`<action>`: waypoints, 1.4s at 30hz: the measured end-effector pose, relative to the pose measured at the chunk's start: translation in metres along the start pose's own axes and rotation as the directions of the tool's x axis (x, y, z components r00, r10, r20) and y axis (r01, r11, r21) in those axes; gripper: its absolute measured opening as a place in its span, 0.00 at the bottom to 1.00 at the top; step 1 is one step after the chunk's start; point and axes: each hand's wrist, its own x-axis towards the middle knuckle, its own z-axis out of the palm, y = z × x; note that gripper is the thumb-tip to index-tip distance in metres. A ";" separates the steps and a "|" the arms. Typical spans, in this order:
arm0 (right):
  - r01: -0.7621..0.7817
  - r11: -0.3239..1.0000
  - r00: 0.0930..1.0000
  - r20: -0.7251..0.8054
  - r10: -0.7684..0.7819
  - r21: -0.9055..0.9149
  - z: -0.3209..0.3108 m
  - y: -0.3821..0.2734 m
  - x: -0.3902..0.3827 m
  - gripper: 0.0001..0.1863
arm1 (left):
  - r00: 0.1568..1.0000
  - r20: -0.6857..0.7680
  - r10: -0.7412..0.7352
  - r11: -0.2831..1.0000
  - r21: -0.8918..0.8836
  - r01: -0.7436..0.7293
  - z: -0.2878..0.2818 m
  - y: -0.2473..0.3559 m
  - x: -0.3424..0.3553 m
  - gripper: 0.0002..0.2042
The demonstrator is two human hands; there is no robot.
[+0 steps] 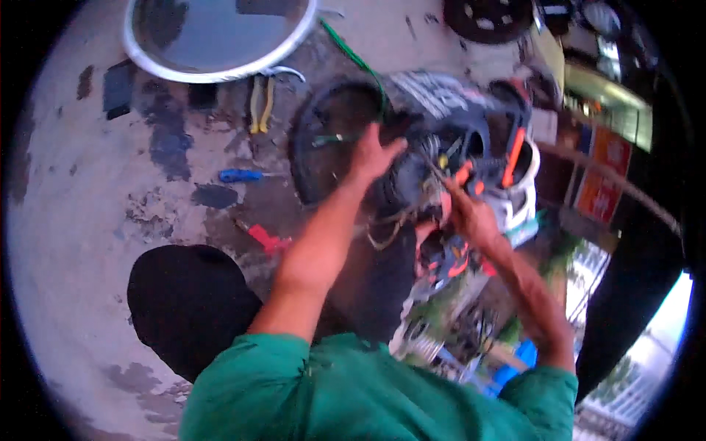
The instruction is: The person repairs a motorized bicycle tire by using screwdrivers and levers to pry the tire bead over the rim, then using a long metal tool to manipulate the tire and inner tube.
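My left hand (pixel 375 156) rests over a dark round thing with a black rim (pixel 298 151), which looks like a wheel or a shallow tub. Its thumb and a finger are spread apart. To its right, my right hand (pixel 474 217) is closed around a thin dark tool (pixel 435 167) that points up and left; blur hides its exact kind. Around that hand is a jumble of tools, some with orange handles (pixel 513 158). A green cord (pixel 353 55) runs down from the far side to the dark round thing near my left hand.
A pale-rimmed basin of water (pixel 220 76) stands at the far left. Yellow-handled pliers (pixel 261 110), a blue-handled screwdriver (pixel 241 176) and a red object (pixel 266 239) lie on the stained concrete floor (pixel 88 220). A dark disc (pixel 489 18) lies at the far right.
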 end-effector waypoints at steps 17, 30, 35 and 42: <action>0.204 0.973 0.893 -0.385 -0.231 -0.111 0.052 0.026 -0.008 0.27 | 0.997 -0.032 0.065 0.998 0.010 -0.064 0.001 -0.005 -0.005 0.35; 0.251 0.957 0.878 -0.382 -0.287 -0.143 0.038 0.051 -0.008 0.27 | 0.968 0.213 0.135 0.796 0.558 -0.234 0.029 0.060 0.051 0.39; 0.290 0.952 0.861 -0.407 -0.306 -0.101 0.050 0.059 -0.006 0.25 | 0.959 0.206 0.194 0.725 0.629 -0.282 0.032 0.067 0.045 0.46; 0.264 0.964 0.865 -0.438 -0.243 -0.014 0.060 0.064 -0.010 0.24 | 0.978 0.109 0.179 0.622 0.758 -0.198 0.039 0.067 0.041 0.52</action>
